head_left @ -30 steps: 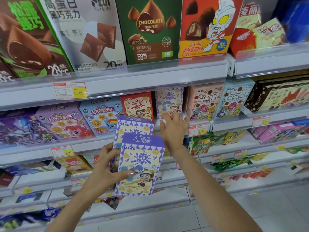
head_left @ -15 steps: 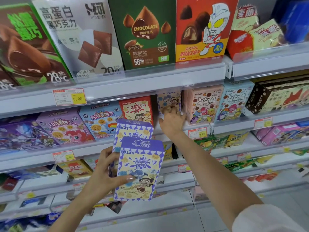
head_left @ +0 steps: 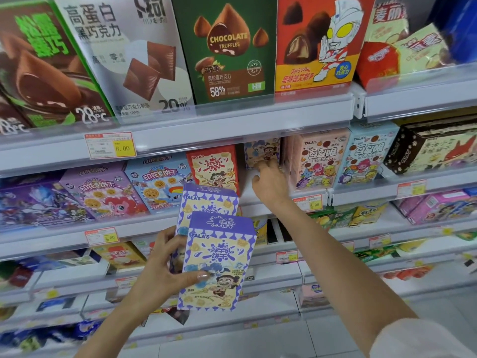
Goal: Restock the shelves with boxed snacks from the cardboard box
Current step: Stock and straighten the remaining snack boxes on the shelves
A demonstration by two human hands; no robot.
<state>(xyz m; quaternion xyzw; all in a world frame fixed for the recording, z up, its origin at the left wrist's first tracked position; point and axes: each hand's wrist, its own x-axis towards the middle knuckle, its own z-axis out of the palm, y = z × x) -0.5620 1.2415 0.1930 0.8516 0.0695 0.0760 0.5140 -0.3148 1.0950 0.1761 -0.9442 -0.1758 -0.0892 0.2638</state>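
Left hand (head_left: 160,270) grips 2 purple boxes, thumb across front box (head_left: 219,262), rear box (head_left: 206,202) behind it, both held before shelf (head_left: 247,192) front edge. Right hand (head_left: 271,187) inside shelf, fingers extended, tips pressing shelved purple box (head_left: 260,151) near back edge, between red box (head_left: 214,169) and pink box (head_left: 317,161).

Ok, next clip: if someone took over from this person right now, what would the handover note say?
Left grip: holds two purple TALA'S boxes, front box overlapping rear box.
Right grip: fingertips on a matching box deep on the second shelf, between the red box and the pink box; push or pinch, cannot tell.
Done: that box is on the shelf.
Left: seat it, then shelve the two held boxes. Cardboard box not in view.
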